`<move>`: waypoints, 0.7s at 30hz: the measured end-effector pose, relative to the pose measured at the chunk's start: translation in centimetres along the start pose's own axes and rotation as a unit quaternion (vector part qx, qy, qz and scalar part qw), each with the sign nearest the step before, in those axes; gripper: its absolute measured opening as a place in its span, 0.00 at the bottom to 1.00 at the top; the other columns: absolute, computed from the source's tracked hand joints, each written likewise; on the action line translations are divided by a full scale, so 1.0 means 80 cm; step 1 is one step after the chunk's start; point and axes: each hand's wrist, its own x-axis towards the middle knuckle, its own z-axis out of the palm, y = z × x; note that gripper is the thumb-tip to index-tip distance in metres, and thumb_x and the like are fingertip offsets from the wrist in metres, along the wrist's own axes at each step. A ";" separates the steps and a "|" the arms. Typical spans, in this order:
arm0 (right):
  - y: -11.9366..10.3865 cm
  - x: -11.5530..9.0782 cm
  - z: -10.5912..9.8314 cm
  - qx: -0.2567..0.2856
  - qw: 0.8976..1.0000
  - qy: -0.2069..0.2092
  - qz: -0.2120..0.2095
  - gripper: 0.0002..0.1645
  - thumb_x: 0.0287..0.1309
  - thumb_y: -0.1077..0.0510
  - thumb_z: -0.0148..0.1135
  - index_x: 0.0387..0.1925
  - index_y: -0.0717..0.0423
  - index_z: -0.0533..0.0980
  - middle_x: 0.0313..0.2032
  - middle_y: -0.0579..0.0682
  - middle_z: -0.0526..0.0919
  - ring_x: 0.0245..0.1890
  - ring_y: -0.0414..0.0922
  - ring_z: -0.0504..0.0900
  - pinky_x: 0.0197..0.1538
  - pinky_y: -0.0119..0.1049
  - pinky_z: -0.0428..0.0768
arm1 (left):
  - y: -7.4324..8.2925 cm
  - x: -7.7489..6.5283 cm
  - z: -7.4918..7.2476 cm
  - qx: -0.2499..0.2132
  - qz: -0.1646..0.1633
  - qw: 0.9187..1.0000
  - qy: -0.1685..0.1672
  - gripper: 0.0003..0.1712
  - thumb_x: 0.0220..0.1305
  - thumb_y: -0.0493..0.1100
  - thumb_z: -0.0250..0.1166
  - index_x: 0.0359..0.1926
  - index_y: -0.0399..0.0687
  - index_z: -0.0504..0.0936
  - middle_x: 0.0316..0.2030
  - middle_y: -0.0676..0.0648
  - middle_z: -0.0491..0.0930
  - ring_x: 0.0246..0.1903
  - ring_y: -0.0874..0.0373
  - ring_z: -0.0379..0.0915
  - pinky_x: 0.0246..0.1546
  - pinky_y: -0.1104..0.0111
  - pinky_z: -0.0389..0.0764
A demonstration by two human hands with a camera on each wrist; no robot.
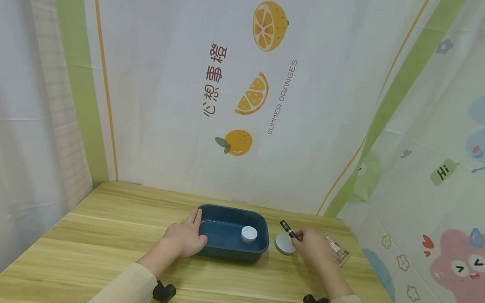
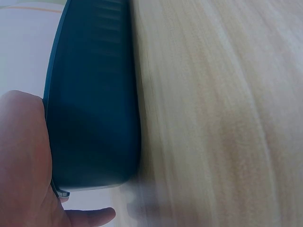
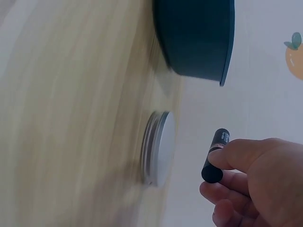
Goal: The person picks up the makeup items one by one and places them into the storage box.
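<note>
A dark blue rectangular bin [image 1: 231, 254] stands on the table, with a round white container [image 1: 249, 234] inside its right part. My left hand [image 1: 183, 238] holds the bin's left end, thumb over the rim and straight fingers along the outer side. The left wrist view shows the thumb side of this hand [image 2: 23, 161] against the rim. My right hand [image 1: 314, 245] pinches a slim black lipstick tube [image 3: 219, 140] with a shiny band between thumb and fingers. The tube is raised above a flat round silver tin [image 1: 283, 245] lying right of the bin.
A palette [image 1: 338, 250] with brownish squares lies right of the tin, partly hidden by my right hand. The wooden table [image 1: 105, 236] ends at a white curtain [image 1: 162, 155] printed with oranges. Another printed curtain [image 1: 395, 204] hangs along the right side.
</note>
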 end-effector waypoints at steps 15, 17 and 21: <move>-0.048 0.005 0.006 0.005 0.999 0.014 -0.032 0.10 0.69 0.52 0.70 0.45 0.53 0.89 0.36 0.48 0.88 0.32 0.44 0.80 0.35 0.41 0.77 | -0.001 0.001 0.000 0.001 -0.002 1.000 0.000 0.50 0.77 0.55 0.52 0.89 0.37 0.47 0.90 0.39 0.43 0.14 0.54 0.64 0.23 0.62 0.57; -0.053 0.005 0.007 -0.004 0.999 0.018 -0.036 0.10 0.68 0.52 0.70 0.44 0.51 0.89 0.37 0.47 0.89 0.34 0.44 0.82 0.37 0.43 0.79 | 0.000 -0.001 -0.001 0.001 -0.002 1.000 -0.002 0.50 0.77 0.55 0.52 0.89 0.37 0.47 0.90 0.39 0.43 0.14 0.54 0.64 0.23 0.61 0.59; -0.063 0.005 0.007 -0.015 0.999 0.023 -0.039 0.09 0.68 0.51 0.71 0.44 0.49 0.89 0.38 0.46 0.89 0.37 0.44 0.84 0.38 0.45 0.80 | 0.002 -0.004 -0.005 0.002 -0.002 1.000 -0.006 0.49 0.77 0.54 0.52 0.89 0.36 0.47 0.90 0.38 0.43 0.16 0.53 0.69 0.36 0.52 0.78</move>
